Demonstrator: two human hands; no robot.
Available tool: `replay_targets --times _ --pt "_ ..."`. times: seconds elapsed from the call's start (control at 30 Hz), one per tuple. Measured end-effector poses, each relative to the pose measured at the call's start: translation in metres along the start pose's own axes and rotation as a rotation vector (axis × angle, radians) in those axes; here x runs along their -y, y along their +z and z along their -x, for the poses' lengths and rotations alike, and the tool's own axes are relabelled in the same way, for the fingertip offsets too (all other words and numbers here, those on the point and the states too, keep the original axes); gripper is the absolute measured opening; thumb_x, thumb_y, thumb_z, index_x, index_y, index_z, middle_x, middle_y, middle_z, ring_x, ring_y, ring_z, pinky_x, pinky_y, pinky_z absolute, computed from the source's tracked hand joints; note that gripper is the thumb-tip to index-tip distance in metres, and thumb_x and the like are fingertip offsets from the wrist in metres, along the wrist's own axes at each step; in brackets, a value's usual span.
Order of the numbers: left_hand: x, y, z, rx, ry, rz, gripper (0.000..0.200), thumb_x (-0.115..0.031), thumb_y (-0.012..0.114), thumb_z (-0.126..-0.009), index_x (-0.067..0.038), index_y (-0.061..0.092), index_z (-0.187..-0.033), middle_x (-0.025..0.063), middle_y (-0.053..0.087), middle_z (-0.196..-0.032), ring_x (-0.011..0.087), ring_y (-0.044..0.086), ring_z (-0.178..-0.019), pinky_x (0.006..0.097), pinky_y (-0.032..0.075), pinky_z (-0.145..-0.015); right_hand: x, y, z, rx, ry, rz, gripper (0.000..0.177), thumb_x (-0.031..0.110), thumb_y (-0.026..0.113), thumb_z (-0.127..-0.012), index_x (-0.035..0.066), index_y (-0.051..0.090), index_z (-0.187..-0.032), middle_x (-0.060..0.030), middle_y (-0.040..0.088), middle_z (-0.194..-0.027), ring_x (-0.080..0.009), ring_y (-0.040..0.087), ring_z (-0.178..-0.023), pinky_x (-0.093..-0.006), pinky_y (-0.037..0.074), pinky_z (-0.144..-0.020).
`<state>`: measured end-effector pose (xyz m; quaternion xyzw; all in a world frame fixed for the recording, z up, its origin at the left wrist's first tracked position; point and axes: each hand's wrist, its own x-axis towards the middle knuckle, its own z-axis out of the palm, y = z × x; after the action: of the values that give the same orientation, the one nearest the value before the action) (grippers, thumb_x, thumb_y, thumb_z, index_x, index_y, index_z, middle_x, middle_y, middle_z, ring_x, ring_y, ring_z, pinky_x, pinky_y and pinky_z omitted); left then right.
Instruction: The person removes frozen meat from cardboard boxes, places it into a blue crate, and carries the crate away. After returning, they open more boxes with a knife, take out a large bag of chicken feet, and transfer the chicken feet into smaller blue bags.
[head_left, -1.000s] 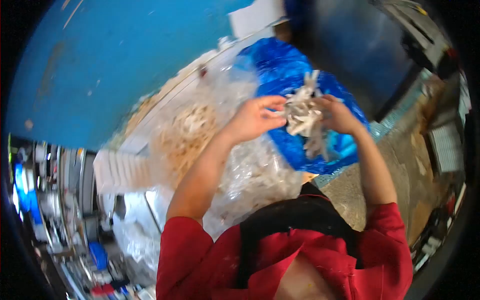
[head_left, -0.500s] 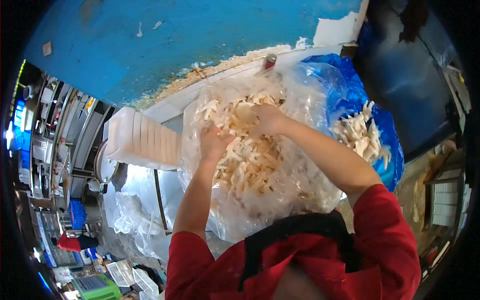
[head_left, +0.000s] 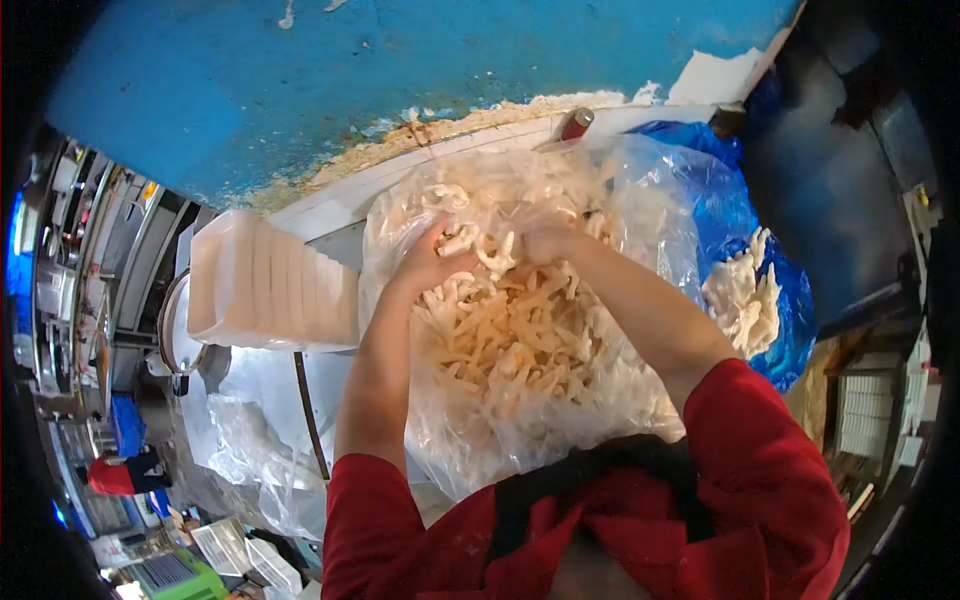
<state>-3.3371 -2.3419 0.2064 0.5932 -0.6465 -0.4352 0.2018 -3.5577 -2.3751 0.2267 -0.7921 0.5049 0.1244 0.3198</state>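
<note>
Here, your left hand (head_left: 428,262) and right hand (head_left: 548,243) clamp pale strips (head_left: 510,340) inside the clear bag (head_left: 640,210); beneath them the strips lie jumbled, pointing every way.

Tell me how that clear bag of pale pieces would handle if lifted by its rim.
Probably floppy: the clear bag is thin, wrinkled film slumped around its load. Likely heavy, since the pale pieces fill it in a deep heap. The loose pieces would probably shift inside; the left hand and right hand are sunk among them.
</note>
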Motion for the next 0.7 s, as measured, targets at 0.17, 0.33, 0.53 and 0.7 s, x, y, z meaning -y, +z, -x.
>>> replay_targets --times 0.17,0.33,0.53,0.7 --pt "-0.007 0.020 0.036 0.026 0.150 0.221 0.086 -0.019 0.078 -0.066 -0.004 0.028 -0.136 0.0161 0.035 -0.134 0.0237 0.041 -0.119 0.0314 0.041 -0.093 -0.003 0.023 0.017 0.140 -0.085 -0.504 0.087 0.029 0.081 -0.048 0.007 0.045 -0.124 -0.0135 0.056 -0.111 -0.0251 0.056 -0.097 -0.0363 0.044 -0.086" --pt "-0.018 0.026 0.076 0.121 -0.024 0.428 0.079 -0.006 0.074 -0.068 -0.001 0.030 -0.133 0.0138 0.033 -0.133 0.0193 0.041 -0.118 0.0276 0.047 -0.085 0.012 0.041 0.062 -0.027 -0.259 -0.902 0.110 0.021 0.082 -0.046 0.009 0.024 -0.138 -0.0170 0.037 -0.132 -0.0267 0.043 -0.116 -0.0325 0.041 -0.092" --pt "-0.032 0.033 0.094 0.121 -0.148 0.608 0.083 0.002 0.072 -0.065 -0.001 0.028 -0.135 0.0088 0.036 -0.132 0.0193 0.043 -0.115 0.0298 0.043 -0.090 0.025 0.057 0.085 0.057 -0.201 -1.226 0.101 0.013 0.081 -0.051 0.003 0.026 -0.135 -0.0160 0.051 -0.118 -0.0228 0.054 -0.101 -0.0289 0.047 -0.084" --pt "-0.044 0.035 0.100 -0.001 -0.087 0.576 0.081 -0.003 0.070 -0.062 -0.001 0.031 -0.133 0.0122 0.043 -0.126 0.0222 0.046 -0.114 0.0355 0.042 -0.093 0.033 0.067 0.095 -0.130 -0.323 -1.433 0.097 0.012 0.084 -0.053 0.001 0.029 -0.133 -0.0145 0.057 -0.108 -0.0209 0.056 -0.095 -0.0298 0.048 -0.080"
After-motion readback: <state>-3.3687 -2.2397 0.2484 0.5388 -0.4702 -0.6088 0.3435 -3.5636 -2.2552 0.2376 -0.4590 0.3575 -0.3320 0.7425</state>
